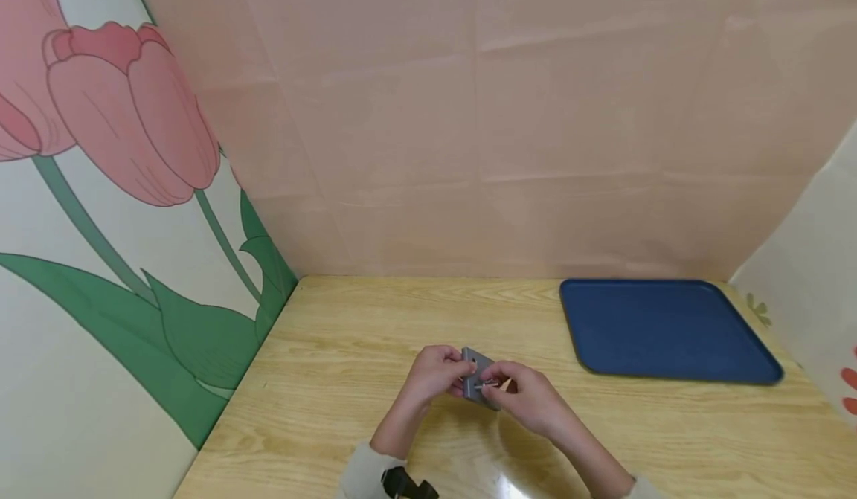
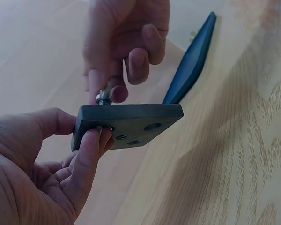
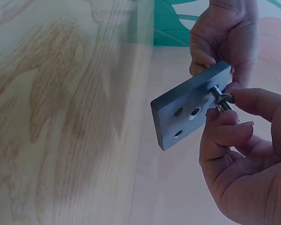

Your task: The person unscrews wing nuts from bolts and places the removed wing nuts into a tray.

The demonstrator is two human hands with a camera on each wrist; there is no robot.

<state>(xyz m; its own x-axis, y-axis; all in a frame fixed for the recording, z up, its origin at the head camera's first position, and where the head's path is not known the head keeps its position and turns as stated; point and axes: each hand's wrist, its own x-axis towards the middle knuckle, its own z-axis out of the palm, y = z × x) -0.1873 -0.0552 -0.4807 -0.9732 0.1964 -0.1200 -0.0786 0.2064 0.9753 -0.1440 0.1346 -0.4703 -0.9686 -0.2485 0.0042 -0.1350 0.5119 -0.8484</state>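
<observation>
A grey rectangular metal plate (image 3: pixel 187 110) with several round holes is held up above the table. My left hand (image 1: pixel 435 372) grips one end of it between thumb and fingers, a fingertip pressing the underside near a hole, as the left wrist view shows. From the opposite face a threaded bolt (image 3: pixel 215 90) sticks out near that end. On its thread sits a shiny wing nut (image 3: pixel 223 99), which my right hand (image 1: pixel 525 398) pinches between thumb and index finger. The bolt's far end is hidden behind the plate and left fingers.
A blue tray (image 1: pixel 669 332) lies at the back right of the wooden table (image 1: pixel 348 335). A pink sheet (image 1: pixel 469 127) hangs behind the table. Tulip-printed panel (image 1: pixel 120 209) stands on the left, and a pale panel (image 1: pixel 817 276) on the right.
</observation>
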